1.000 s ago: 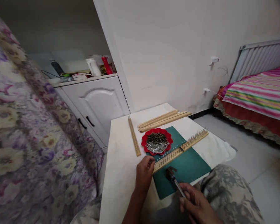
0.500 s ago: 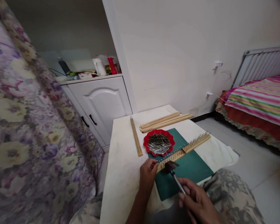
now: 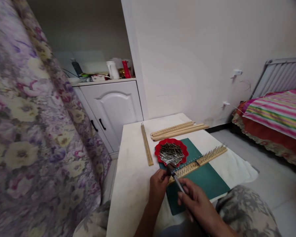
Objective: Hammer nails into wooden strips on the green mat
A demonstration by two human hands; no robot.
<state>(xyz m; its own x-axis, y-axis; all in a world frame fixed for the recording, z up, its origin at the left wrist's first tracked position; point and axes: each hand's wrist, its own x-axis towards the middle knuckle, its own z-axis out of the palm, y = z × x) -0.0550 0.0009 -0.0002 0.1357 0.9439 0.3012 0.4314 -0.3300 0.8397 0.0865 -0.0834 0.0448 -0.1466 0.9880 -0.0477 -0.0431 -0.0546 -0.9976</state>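
Observation:
My right hand (image 3: 193,199) is wrapped round the handle of a hammer (image 3: 177,181). The hammer's dark head is raised over the near left end of a wooden strip (image 3: 207,161) studded with rows of upright nails. At that same end, my left hand (image 3: 158,186) has its fingers pinched together; what they hold is hidden by the fingers and the hammer head. Beneath the strip lies a green mat (image 3: 209,181). Just behind the strip, a red scalloped dish (image 3: 158,153) holds a heap of loose nails (image 3: 171,153).
More wooden strips (image 3: 179,131) lie together at the table's back, and a single narrow strip (image 3: 147,146) lies left of the dish. All rest on a white-covered table (image 3: 130,171). A floral curtain (image 3: 71,138) hangs at left; a bed (image 3: 281,108) stands at right.
The hammer has lifted and shifted left, its head now closer to my left fingers. My left hand stays at the strip's end. The whole view has shifted slightly.

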